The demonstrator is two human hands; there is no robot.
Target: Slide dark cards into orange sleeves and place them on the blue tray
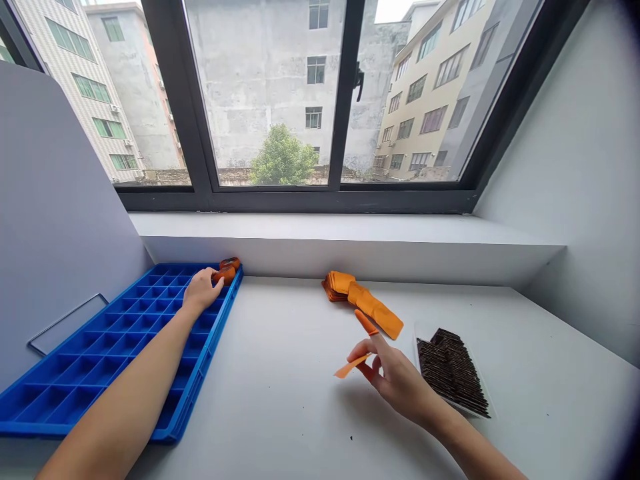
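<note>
My left hand (202, 291) reaches over the far right corner of a blue compartment tray (100, 353). Its fingers, capped in orange, close on a small orange piece (227, 268) over the corner cell. My right hand (393, 373) hovers above the white table with an orange cot on its index finger. It pinches a thin orange strip (351, 365) between thumb and middle finger. A stack of orange pieces (361, 300) lies just beyond it.
A clear tray of dark brown flat pieces (453, 372) sits right of my right hand. A grey partition panel (55, 220) stands left of the blue tray. The window ledge (340, 233) runs along the back.
</note>
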